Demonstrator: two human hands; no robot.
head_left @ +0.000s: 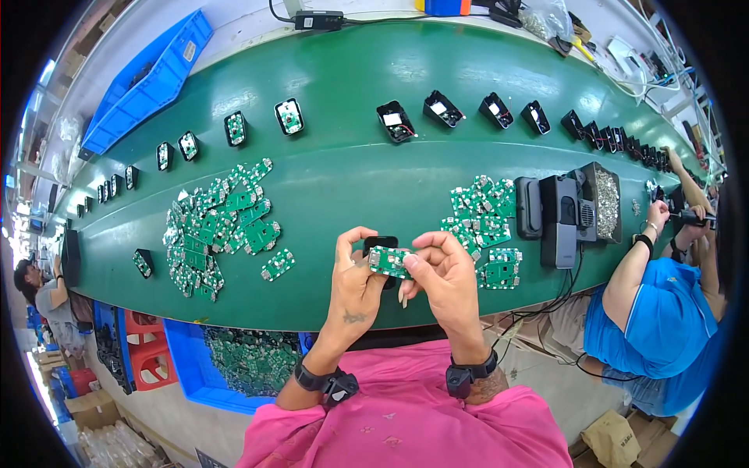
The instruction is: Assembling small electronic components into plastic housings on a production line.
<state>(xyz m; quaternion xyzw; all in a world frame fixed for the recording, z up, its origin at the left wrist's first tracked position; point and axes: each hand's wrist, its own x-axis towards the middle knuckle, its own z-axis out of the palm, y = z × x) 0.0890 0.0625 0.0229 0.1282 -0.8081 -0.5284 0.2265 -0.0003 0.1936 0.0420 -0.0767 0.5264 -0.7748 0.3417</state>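
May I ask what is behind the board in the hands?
A black object shows above the board; the board and left hand cover much of it, hiding its full shape.

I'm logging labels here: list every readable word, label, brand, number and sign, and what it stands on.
Brown bag: dark lettering; I won't copy it out.
Blue crate: white label, too small to read.
Adapter: pale label, too small to read.
Gray device: faint mark near its lower end, too small to read.
Held board: any print is too small to read.
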